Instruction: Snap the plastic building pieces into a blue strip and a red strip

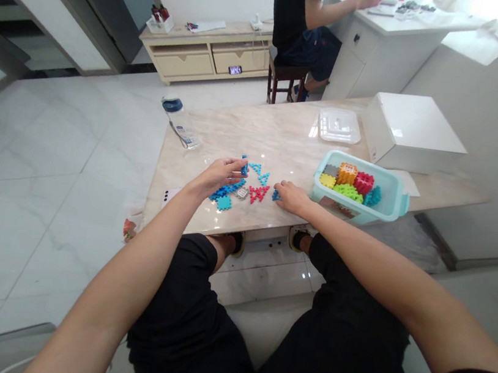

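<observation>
My left hand (pixel 220 173) pinches a small blue puzzle piece (pixel 244 165) just above the marble table (pixel 218 139). My right hand (pixel 291 195) rests on the table with its fingers curled over another blue piece (pixel 276 196). Between the hands lie loose flat pieces: a red triangle (pixel 258 193), light blue triangles (pixel 260 172), a grey square (pixel 242 193) and blue squares (pixel 224 194). A teal bin (pixel 391 197) right of my right hand holds coloured assembled cubes (pixel 350 181).
A white box (pixel 411 132) and a clear lid (pixel 339 125) sit at the table's far right. A water bottle (pixel 181 122) lies at the far left edge. Another person (pixel 304 21) sits on a stool at a white desk beyond. A low cabinet (pixel 207 51) stands against the wall.
</observation>
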The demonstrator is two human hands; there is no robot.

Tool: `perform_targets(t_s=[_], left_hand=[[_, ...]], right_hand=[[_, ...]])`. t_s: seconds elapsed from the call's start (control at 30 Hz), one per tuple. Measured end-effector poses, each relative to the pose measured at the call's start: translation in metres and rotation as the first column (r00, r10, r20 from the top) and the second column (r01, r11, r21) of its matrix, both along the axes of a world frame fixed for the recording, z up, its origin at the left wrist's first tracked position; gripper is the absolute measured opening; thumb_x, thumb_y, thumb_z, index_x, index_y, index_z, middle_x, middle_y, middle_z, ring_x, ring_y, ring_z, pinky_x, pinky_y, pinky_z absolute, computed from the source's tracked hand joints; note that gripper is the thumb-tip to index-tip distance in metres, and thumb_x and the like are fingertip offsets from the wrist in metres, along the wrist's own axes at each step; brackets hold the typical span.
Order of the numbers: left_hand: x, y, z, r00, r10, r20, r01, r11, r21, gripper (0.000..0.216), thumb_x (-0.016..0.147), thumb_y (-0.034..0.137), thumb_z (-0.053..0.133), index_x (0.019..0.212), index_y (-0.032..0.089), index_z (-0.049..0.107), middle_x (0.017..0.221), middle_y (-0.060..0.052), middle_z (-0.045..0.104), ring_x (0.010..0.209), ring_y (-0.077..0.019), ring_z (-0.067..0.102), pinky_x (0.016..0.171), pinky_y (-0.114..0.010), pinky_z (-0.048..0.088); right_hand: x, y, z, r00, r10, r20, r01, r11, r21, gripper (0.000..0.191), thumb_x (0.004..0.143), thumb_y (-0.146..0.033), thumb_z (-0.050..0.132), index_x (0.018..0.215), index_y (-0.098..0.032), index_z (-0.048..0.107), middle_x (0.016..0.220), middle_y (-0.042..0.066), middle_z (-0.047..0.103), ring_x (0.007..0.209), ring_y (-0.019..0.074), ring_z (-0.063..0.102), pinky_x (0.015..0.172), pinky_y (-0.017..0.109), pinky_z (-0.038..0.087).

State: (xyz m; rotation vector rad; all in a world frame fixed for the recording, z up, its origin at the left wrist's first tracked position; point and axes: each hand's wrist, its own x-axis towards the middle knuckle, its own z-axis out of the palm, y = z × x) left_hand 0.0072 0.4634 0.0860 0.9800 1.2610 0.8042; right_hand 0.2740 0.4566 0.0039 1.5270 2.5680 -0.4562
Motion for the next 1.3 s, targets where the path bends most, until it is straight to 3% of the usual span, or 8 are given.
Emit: perform_targets(t_s=[0.1,0.2,0.3,0.4,0.53,0.97,1.13,1.3], left_hand=[[0.001,-0.001,0.001,0.999,0.037,-0.001,-0.037,0.999,0.035,0.057,0.071,0.059,0.096,0.102,0.017,0.072,0.104,-0.009,0.078,0.093,-0.0177,0.075,0.08,-0.026,0.055],[0.005,0.0,0.003,0.998,0.068,0.008,-0.068,0.994,0.087,0.062,0.071,0.059,0.095,0.109,0.017,0.071,0.11,-0.01,0.078,0.094,-0.017,0.075,0.08,-0.026,0.054],[0.011,0.003,0.003,0.996,0.091,0.008,-0.091,0.982,0.168,0.065,0.072,0.058,0.095,0.115,0.017,0.07,0.116,-0.012,0.078,0.1,-0.0187,0.075,0.082,-0.027,0.054],[0.02,0.004,0.002,0.996,0.087,0.018,-0.089,0.973,0.212,0.067,0.073,0.059,0.095,0.119,0.017,0.07,0.118,-0.013,0.079,0.104,-0.0208,0.075,0.085,-0.028,0.054],[0.032,0.002,0.003,0.998,0.047,0.042,-0.055,0.977,0.205,0.067,0.074,0.061,0.094,0.12,0.018,0.071,0.122,-0.013,0.078,0.104,-0.0202,0.075,0.085,-0.028,0.053],[0.027,0.0,0.006,0.985,0.041,0.166,-0.065,0.987,0.147,0.061,0.07,0.059,0.098,0.106,0.017,0.073,0.086,-0.003,0.073,0.074,-0.0101,0.065,0.07,-0.023,0.048],[0.02,-0.001,0.009,0.982,0.042,0.183,-0.068,0.988,0.14,0.05,0.075,0.057,0.095,0.096,0.018,0.072,0.076,0.0,0.065,0.07,-0.0103,0.063,0.066,-0.023,0.049],[0.019,-0.006,0.008,0.977,-0.089,0.193,0.067,0.991,0.116,0.052,0.072,0.054,0.097,0.101,0.016,0.076,0.086,-0.003,0.072,0.075,-0.0111,0.066,0.074,-0.024,0.053]], right_hand=[[0.002,0.004,-0.003,0.996,-0.042,-0.078,0.041,0.999,-0.009,0.044,0.094,-0.028,0.075,0.135,-0.015,0.065,0.138,0.021,0.066,0.133,0.0357,0.062,0.105,0.041,0.056],[0.001,0.016,0.003,0.915,-0.247,-0.319,0.232,0.969,-0.086,0.051,0.088,-0.028,0.084,0.134,-0.014,0.066,0.132,0.018,0.072,0.124,0.0314,0.069,0.103,0.039,0.057],[-0.01,0.028,0.023,0.567,-0.497,-0.657,0.372,0.866,-0.334,0.048,0.089,-0.036,0.084,0.128,-0.014,0.067,0.12,0.014,0.078,0.104,0.0229,0.075,0.091,0.034,0.06],[-0.027,0.032,0.048,0.164,-0.58,-0.798,0.211,0.811,-0.546,0.045,0.091,-0.044,0.082,0.125,-0.018,0.067,0.117,0.01,0.079,0.102,0.0193,0.076,0.081,0.03,0.061],[-0.049,0.027,0.065,-0.034,-0.595,-0.803,0.065,0.801,-0.595,0.043,0.087,-0.048,0.086,0.116,-0.021,0.07,0.116,0.008,0.079,0.105,0.0195,0.075,0.076,0.026,0.059],[-0.066,0.013,0.07,0.046,-0.544,-0.838,0.142,0.834,-0.534,0.035,0.094,-0.05,0.071,0.106,-0.018,0.078,0.109,0.007,0.081,0.102,0.0196,0.075,0.079,0.028,0.059],[-0.054,0.01,0.082,0.287,-0.254,-0.924,0.178,0.961,-0.209,0.048,0.087,-0.046,0.078,0.128,-0.021,0.074,0.135,0.011,0.075,0.119,0.0255,0.072,0.093,0.037,0.062],[-0.038,0.007,0.08,0.481,0.016,-0.877,0.085,0.994,0.065,0.084,0.077,-0.043,0.091,0.151,-0.022,0.06,0.151,0.013,0.066,0.136,0.0299,0.065,0.115,0.046,0.054]])
